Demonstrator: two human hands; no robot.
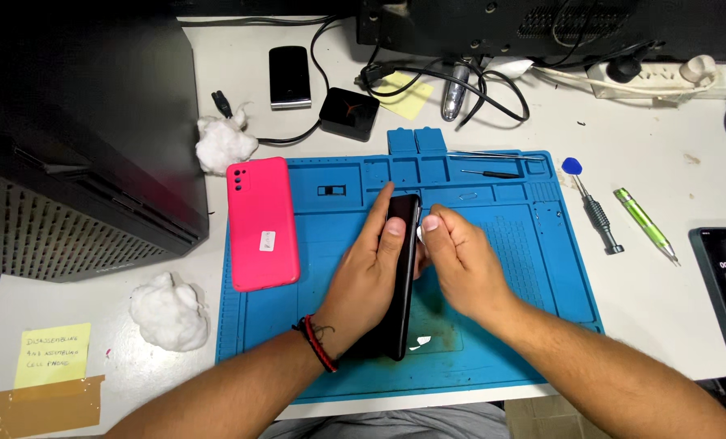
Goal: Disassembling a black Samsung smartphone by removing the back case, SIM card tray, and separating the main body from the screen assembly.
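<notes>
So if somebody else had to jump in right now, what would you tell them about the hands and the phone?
Left hand: holds the black phone up on its long edge over the blue work mat.
Right hand: fingertips pinch a small pale tool at the phone's right edge, near the top.
Pink phone case: off the phone, lying on the mat's left side.
Small screwdriver: in the mat's top tray. Two more drivers lie on the table to the right.
Done: case removed. Left: the phone looks closed along its edge; whether it has been pried cannot be told.
</notes>
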